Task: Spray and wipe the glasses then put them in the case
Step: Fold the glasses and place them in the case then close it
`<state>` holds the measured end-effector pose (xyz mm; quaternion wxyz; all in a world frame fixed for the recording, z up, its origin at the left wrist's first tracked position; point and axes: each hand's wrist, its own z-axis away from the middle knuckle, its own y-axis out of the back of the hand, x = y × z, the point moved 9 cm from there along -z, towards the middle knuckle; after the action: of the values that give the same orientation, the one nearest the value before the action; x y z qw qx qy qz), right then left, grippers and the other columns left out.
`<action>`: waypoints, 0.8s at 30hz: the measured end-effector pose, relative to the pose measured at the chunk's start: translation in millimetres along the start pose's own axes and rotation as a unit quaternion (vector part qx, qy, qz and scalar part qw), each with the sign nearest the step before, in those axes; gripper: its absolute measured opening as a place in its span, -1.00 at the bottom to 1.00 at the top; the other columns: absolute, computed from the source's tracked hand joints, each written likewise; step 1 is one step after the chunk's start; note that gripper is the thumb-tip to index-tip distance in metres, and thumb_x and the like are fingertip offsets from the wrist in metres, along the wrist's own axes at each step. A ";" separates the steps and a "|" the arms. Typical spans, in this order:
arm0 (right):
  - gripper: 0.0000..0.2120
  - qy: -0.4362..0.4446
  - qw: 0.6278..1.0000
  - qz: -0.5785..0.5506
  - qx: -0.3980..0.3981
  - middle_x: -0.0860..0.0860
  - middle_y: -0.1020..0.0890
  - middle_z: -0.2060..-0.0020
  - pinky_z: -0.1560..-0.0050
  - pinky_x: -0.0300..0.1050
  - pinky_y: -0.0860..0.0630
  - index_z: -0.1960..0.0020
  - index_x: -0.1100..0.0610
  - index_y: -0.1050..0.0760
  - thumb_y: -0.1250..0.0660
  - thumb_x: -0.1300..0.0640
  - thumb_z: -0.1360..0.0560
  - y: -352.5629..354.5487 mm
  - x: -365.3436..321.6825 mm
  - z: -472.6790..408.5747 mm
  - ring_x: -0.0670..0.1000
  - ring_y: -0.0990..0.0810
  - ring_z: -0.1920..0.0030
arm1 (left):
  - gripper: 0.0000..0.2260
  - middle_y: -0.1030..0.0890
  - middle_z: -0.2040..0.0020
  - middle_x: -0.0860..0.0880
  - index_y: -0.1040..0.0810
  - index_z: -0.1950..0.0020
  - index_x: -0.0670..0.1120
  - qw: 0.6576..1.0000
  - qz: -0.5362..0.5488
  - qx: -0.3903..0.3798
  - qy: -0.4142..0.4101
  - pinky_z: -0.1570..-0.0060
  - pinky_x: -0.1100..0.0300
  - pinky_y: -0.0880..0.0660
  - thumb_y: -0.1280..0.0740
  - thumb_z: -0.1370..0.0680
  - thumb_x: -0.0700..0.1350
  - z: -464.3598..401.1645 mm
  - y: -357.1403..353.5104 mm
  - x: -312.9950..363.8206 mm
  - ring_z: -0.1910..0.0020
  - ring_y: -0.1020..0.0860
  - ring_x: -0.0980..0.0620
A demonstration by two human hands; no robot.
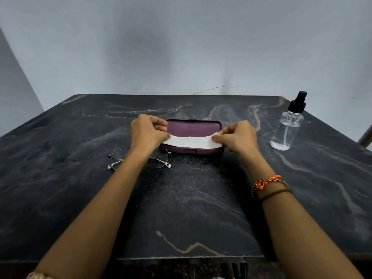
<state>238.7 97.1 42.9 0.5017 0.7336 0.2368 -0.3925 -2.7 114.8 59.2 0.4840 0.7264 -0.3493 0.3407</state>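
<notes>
A white wiping cloth (191,141) is stretched between both hands just above the purple glasses case (193,127), which lies closed on the table. My left hand (147,132) pinches the cloth's left end and my right hand (237,137) pinches its right end. Thin wire-rimmed glasses (120,159) lie on the table to the left of the case, partly hidden under my left forearm. A clear spray bottle (286,127) with a black nozzle stands upright at the right, apart from both hands.
The dark marble-patterned table (191,198) reaches back to a pale wall. Its front edge runs just below my forearms. A thin wire lies at the table's far edge.
</notes>
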 end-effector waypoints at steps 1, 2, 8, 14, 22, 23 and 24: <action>-0.90 0.002 1.000 0.008 -0.003 0.09 -0.60 0.37 0.13 0.01 -0.58 0.29 0.19 -0.60 -0.50 0.18 -0.28 -0.2 -0.2 0.7 0.04 -0.53 0.32 | -0.77 -0.63 0.27 -0.04 -0.65 0.10 -0.18 1.000 -0.016 -0.003 0.001 0.00 0.09 -0.56 -0.51 -0.28 -0.35 0.5 -0.6 0.5 0.22 -0.61 0.04; -0.91 0.004 1.000 0.015 -0.004 0.09 -0.60 0.37 0.11 0.04 -0.59 0.29 0.19 -0.60 -0.49 0.19 -0.28 -0.1 -0.5 1.4 0.05 -0.54 0.31 | -0.77 -0.63 0.27 -0.03 -0.66 0.11 -0.16 1.000 -0.029 -0.006 0.003 -0.02 0.09 -0.55 -0.51 -0.28 -0.34 1.1 -1.1 0.8 0.20 -0.61 0.04; -0.91 0.014 0.999 0.032 -0.010 0.16 -0.63 0.32 0.05 0.10 -0.59 0.29 0.16 -0.59 -0.49 0.20 -0.29 -1.0 -5.3 5.5 0.10 -0.57 0.27 | -0.77 -0.61 0.27 0.01 -0.66 0.10 -0.12 0.996 -0.082 -0.020 0.000 -0.05 0.09 -0.54 -0.48 -0.29 -0.35 2.7 -3.3 2.7 0.14 -0.62 0.04; -0.91 0.022 0.998 0.057 -0.015 0.13 -0.65 0.30 0.07 0.06 -0.60 0.28 0.16 -0.59 -0.50 0.24 -0.26 -2.5 -7.8 7.9 0.09 -0.58 0.27 | -0.74 -0.59 0.29 0.06 -0.65 0.10 -0.09 0.991 -0.133 -0.030 -0.013 -0.02 0.12 -0.54 -0.43 -0.30 -0.37 3.6 -5.8 6.2 0.13 -0.61 0.06; -0.91 0.037 0.996 0.076 -0.010 0.14 -0.66 0.26 0.03 -0.01 -0.58 0.24 0.17 -0.60 -0.47 0.27 -0.27 -5.1 -9.1 9.6 0.14 -0.64 0.14 | -0.74 -0.58 0.30 0.08 -0.65 0.10 -0.06 0.983 -0.177 -0.045 -0.029 -0.03 0.16 -0.52 -0.43 -0.30 -0.35 3.5 -10.2 5.8 0.12 -0.61 0.06; -0.90 0.038 0.996 0.080 -0.008 0.16 -0.67 0.24 0.02 -0.02 -0.57 0.23 0.17 -0.61 -0.47 0.27 -0.27 -5.1 -9.0 9.7 0.14 -0.64 0.13 | -0.74 -0.58 0.29 0.09 -0.65 0.09 -0.06 0.982 -0.181 -0.045 -0.029 -0.03 0.17 -0.51 -0.44 -0.30 -0.35 3.4 -10.5 5.2 0.12 -0.61 0.06; -0.90 0.039 0.996 0.084 -0.005 0.16 -0.67 0.22 0.02 -0.03 -0.56 0.22 0.18 -0.61 -0.47 0.26 -0.27 -5.3 -9.3 9.6 0.14 -0.63 0.11 | -0.74 -0.58 0.29 0.09 -0.65 0.09 -0.06 0.982 -0.182 -0.045 -0.029 -0.03 0.17 -0.51 -0.44 -0.31 -0.34 3.2 -10.7 4.6 0.12 -0.61 0.06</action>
<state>226.1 90.7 45.8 0.5272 0.7631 0.1957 -0.3184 9.2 114.0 57.1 0.5599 0.7648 -0.2399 0.2099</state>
